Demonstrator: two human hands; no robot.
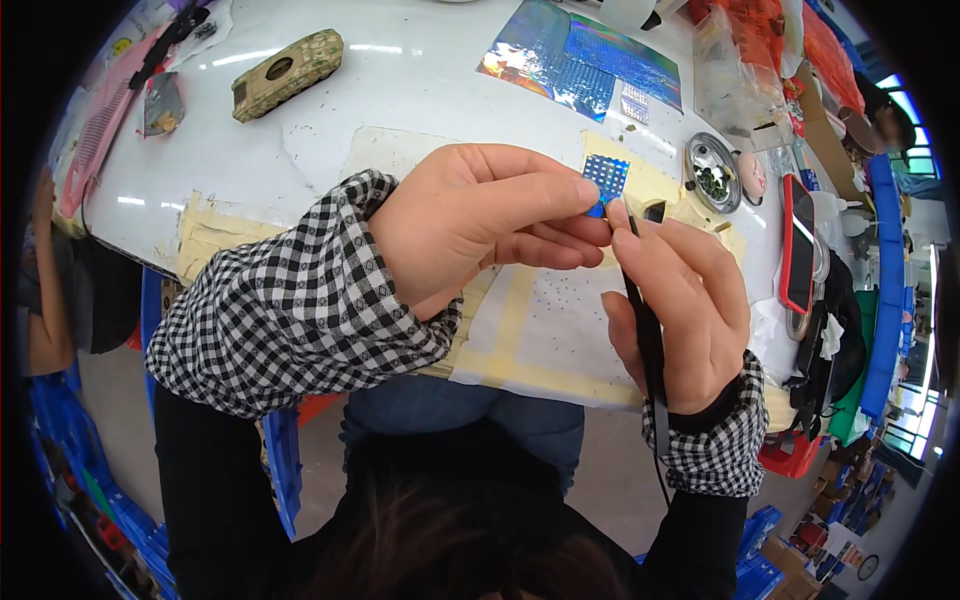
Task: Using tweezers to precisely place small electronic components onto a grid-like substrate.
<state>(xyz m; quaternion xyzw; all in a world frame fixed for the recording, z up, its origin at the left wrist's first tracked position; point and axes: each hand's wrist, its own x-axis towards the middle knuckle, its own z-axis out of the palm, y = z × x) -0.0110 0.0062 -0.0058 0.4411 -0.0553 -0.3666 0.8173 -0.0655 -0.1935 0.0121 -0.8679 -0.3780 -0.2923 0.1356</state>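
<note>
1. The left hand [470,220] is partly closed, its thumb and fingers pinching a small, shiny blue card [608,172] dotted with rows of pale squares.
2. The right hand [695,300] is curled around a slim black pen-like tool [648,345] with a cord, its upper end near the card's lower edge; whether the two touch is unclear.
3. The card sits at the left fingertips, just beyond the right fingertips.
4. Beneath and between the hands lies white paper [570,335] scattered with tiny specks.
5. Beyond the right hand is a round metal dish [708,150] of dark green bits; to its right, a red-edged phone [798,245].
6. Well beyond the left hand is a camouflage-patterned model [290,78].
</note>
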